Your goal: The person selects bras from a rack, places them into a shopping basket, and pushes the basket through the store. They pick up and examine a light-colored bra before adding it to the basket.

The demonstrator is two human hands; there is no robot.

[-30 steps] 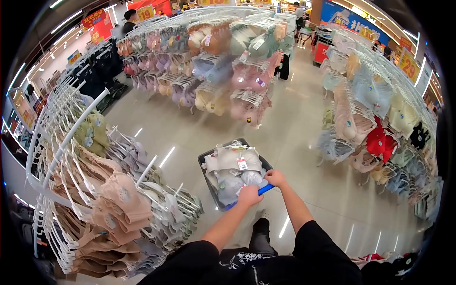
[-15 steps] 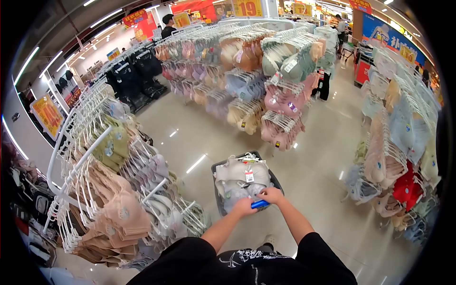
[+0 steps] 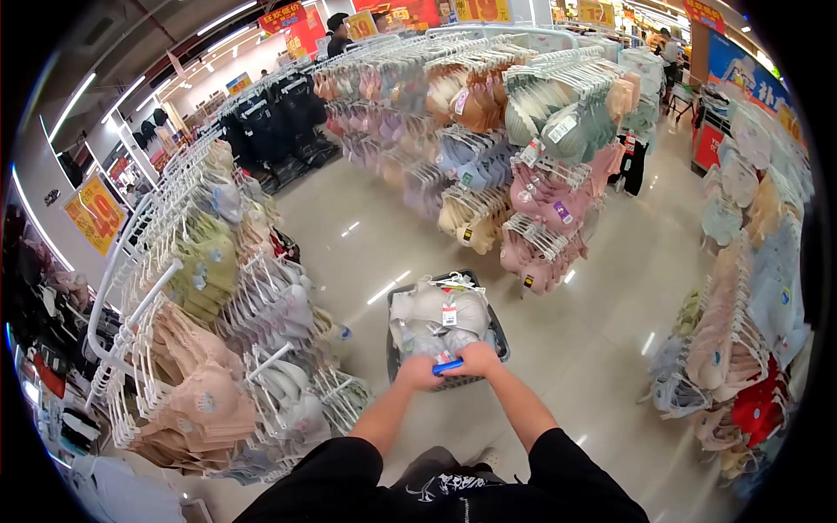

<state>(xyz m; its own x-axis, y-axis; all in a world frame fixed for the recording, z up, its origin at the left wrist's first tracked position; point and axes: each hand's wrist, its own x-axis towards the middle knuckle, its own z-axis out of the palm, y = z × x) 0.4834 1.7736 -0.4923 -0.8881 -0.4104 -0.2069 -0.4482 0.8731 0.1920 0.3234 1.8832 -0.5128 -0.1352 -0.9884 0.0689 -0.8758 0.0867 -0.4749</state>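
Observation:
A dark basket (image 3: 499,336) heaped with grey bras (image 3: 440,309) on white hangers is in front of me, with a white and red price tag (image 3: 449,314) on top. Its blue handle (image 3: 448,367) crosses the near side. My left hand (image 3: 418,372) is closed at the handle's left end, and my right hand (image 3: 475,358) is closed round its right part. The fingertips of both hands are partly hidden.
A rack of beige bras (image 3: 205,392) stands close on the left. Ahead is a long rack with pink bras (image 3: 545,248). Another rack with light blue bras (image 3: 776,288) is on the right. Two people are in the background.
The basket and both hands have shifted slightly left in view. The rack ahead looks nearer and further right. Both hands remain at the blue handle.

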